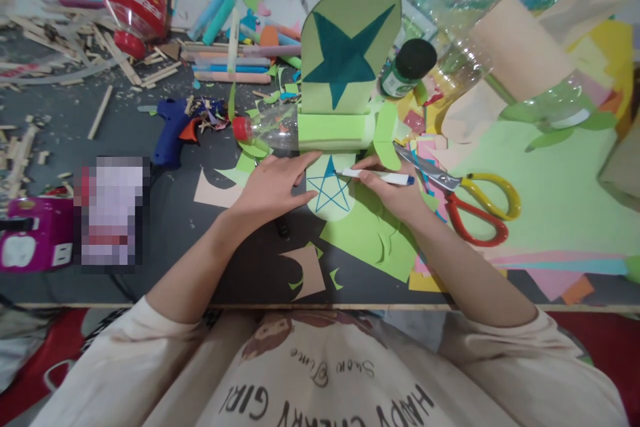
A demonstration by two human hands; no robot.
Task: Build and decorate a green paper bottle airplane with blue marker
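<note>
My right hand (387, 187) grips a white marker pen (385, 177) with a dark blue end. Its tip touches a star outline drawn in blue on a pale green rounded paper flap (331, 197), whose top point is filled with blue. With fingers spread, my left hand (280, 187) presses on the flap's left edge and the bottle's lower side. The clear plastic bottle (275, 128) lies sideways, red cap to the left, wrapped in a light green paper band (333, 131). Behind it rises a rounded green paper panel (385, 60) bearing a large dark teal star (345, 50).
Scissors (453, 183) with yellow and red handles lie right of my right hand. A black-capped jar (410, 67) stands behind. To the left are a blue glue gun (170, 130), a blurred-out rectangular item (113, 210) and scattered wooden sticks (100, 110). Paper scraps (305, 270) lie near the front edge.
</note>
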